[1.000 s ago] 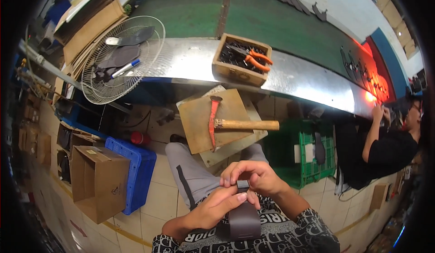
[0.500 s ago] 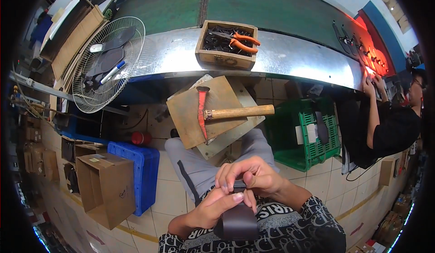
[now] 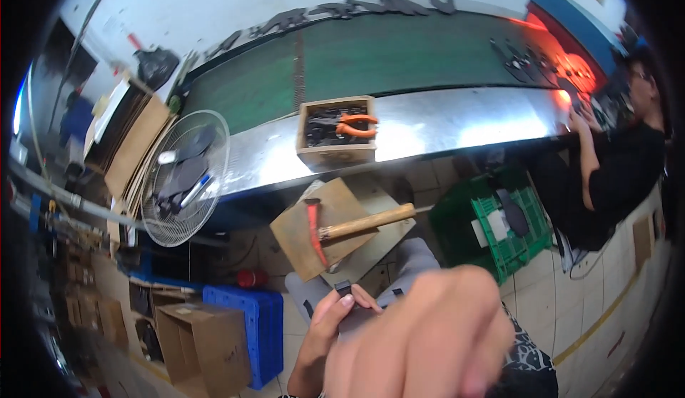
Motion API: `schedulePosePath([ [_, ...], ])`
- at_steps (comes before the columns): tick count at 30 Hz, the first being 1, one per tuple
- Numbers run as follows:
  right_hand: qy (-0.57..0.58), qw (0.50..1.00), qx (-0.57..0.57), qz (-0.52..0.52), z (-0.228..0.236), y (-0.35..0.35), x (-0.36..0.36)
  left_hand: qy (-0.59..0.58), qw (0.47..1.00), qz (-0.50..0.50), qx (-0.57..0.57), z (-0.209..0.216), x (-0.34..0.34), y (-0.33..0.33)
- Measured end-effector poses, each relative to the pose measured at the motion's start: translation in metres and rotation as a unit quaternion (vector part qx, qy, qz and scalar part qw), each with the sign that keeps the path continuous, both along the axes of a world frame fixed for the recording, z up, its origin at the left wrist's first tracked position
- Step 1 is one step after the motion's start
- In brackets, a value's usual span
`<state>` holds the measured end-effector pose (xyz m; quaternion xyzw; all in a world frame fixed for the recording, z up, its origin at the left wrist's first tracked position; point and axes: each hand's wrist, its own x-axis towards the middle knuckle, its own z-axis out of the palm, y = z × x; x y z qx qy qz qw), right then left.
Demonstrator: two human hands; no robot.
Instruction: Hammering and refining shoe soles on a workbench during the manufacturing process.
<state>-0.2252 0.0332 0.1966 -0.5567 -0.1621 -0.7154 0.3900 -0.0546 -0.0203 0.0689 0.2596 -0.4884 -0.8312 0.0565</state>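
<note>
Black and flat, a small dark piece [image 3: 354, 311] sits in the left hand [image 3: 330, 324], low in the frame over the person's lap. The fingers curl around its left edge with the thumb laid on top, so this hand is closed on it. The right hand [image 3: 421, 341] is raised close to the camera, large and blurred, and covers the right part of the piece. Whether it grips anything cannot be told, though its fingers look bent. The right hand lies just to the right of the piece and above it, nearer to the lens. The piece is too hidden to tell its long axis.

Ahead of the hands, beyond the grey knee [image 3: 421, 255], a hammer [image 3: 349, 225] rests on a stack of brown boards [image 3: 314, 220]. Its wooden handle runs out to the right and slightly up, and its red head points toward the person. The hammer is near the hands but apart from them, about equally near to each.

Farther on, a wooden box [image 3: 335, 157] stands on the shiny metal edge [image 3: 457, 123] of a green belt [image 3: 399, 55]. It holds orange-handled pliers [image 3: 354, 125] and dark parts. A green crate [image 3: 506, 227] on the floor to the right holds dark and white pieces. At left are a blue crate [image 3: 246, 330], a cardboard box [image 3: 200, 341] and a round fan guard [image 3: 184, 177]. Another person [image 3: 614, 162] works at the belt's far right.
</note>
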Motion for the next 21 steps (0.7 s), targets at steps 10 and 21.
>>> schedulePosePath([
  [10, -0.049, 0.997, 0.007, -0.061, -0.001, 0.004, 0.003, 0.055, 0.998, -0.021, -0.012, -0.006, -0.016, -0.003],
  [21, -0.069, 0.994, 0.058, -0.067, -0.014, -0.002, 0.007, 0.054, 0.999, -0.001, -0.004, -0.017, -0.01, -0.007],
])
